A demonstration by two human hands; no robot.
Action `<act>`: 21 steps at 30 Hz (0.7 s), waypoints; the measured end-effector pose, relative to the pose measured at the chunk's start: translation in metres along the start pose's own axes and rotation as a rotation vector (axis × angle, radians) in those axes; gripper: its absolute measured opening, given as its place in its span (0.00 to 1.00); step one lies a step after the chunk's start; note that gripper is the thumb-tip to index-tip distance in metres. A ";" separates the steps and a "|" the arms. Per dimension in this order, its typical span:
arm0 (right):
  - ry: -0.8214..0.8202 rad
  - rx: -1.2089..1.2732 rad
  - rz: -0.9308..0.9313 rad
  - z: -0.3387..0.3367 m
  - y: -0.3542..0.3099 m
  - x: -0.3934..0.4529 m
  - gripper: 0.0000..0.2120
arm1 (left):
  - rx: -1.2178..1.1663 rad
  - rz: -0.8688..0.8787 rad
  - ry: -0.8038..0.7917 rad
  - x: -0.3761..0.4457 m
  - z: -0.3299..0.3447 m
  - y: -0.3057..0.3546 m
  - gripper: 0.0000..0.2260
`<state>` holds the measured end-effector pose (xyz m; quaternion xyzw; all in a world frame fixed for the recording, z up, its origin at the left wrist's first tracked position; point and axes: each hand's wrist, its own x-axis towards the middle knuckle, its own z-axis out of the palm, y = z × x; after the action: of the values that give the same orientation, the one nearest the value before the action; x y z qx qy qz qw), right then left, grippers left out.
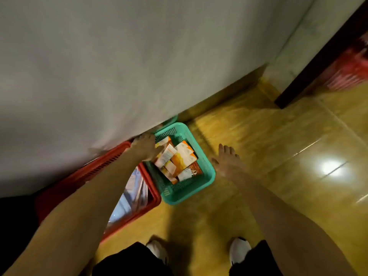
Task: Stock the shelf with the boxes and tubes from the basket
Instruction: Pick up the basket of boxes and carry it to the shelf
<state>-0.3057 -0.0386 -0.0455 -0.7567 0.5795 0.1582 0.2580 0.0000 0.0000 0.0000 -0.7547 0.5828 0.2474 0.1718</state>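
Observation:
A teal plastic basket [207, 176] stands on the yellow floor, filled with several orange and white boxes [182, 159]. My left hand [144, 147] reaches down over the basket's left rim, fingers curled at the boxes there; whether it grips one I cannot tell. My right hand [227, 161] hovers just right of the basket with fingers spread and nothing in it. No shelf is in view.
A red crate [151, 188] with plastic-wrapped goods sits against the basket's left side. A large grey surface [119, 66] overhangs the upper left. A dark post [318, 62] and a red crate [350, 72] stand at the right. My white shoes [239, 250] are below.

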 end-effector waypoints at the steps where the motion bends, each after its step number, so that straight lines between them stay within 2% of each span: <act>1: 0.003 -0.001 0.004 0.017 -0.003 0.011 0.36 | 0.021 0.003 -0.002 0.013 0.013 0.001 0.35; 7: -0.064 0.190 0.035 0.119 0.001 0.078 0.41 | 0.074 -0.002 0.002 0.093 0.091 -0.004 0.34; 11: -0.007 0.099 -0.003 0.172 0.016 0.095 0.41 | 0.091 -0.015 0.013 0.131 0.127 -0.017 0.35; 14: -0.012 0.035 -0.019 0.193 0.015 0.101 0.41 | 0.107 -0.023 0.001 0.148 0.144 -0.026 0.37; 18: -0.030 -0.018 -0.047 0.203 0.024 0.107 0.49 | 0.123 -0.029 -0.031 0.164 0.156 -0.030 0.38; 21: -0.018 0.008 -0.075 0.201 0.039 0.116 0.51 | 0.082 -0.032 0.005 0.168 0.166 -0.032 0.38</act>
<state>-0.2985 -0.0235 -0.2802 -0.7753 0.5492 0.1529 0.2719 0.0351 -0.0341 -0.2335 -0.7569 0.5808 0.2184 0.2051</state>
